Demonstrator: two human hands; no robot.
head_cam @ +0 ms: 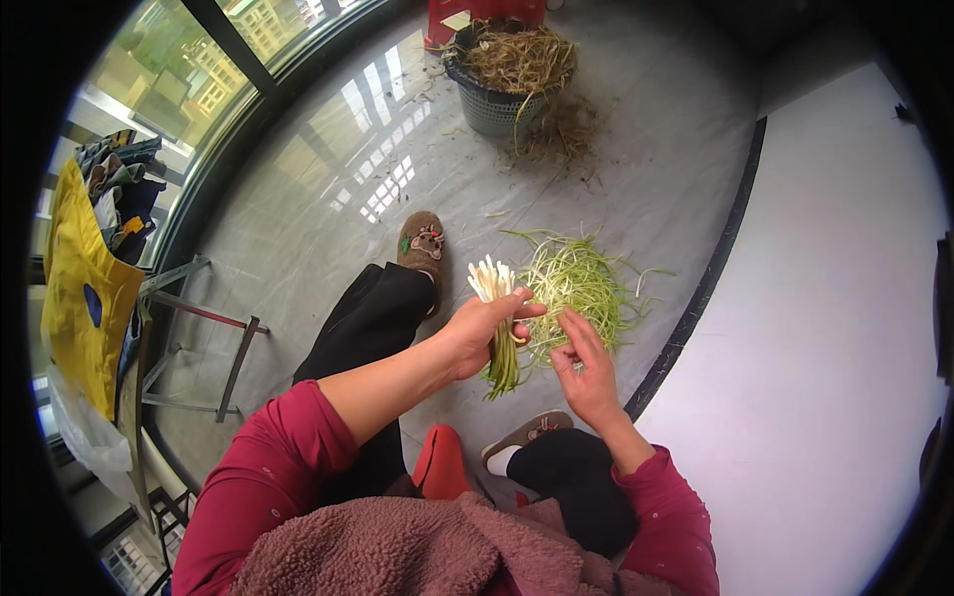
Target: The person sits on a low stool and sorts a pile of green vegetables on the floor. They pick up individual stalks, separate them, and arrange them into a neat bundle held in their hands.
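My left hand (pixel 477 331) is closed around a bunch of thin chive-like stems (pixel 492 279). Their white ends point away from me, and the green ends hang below my palm, towards my body. To its right, my right hand (pixel 590 372) hovers with fingers bent and apart, and I see nothing held in it. A loose heap of similar green and white strands (pixel 581 276) lies on the tiled floor just beyond both hands. The part of the bunch inside my left fist is hidden.
A perforated grey basket (pixel 496 108) heaped with dry, straw-like plant matter (pixel 522 56) stands ahead, brown debris (pixel 570 130) beside it. A white wall (pixel 805 298) bounds the right. Leftward are a metal-legged stand (pixel 242 357), a yellow bag (pixel 82 290) with cloth, and windows (pixel 216 67).
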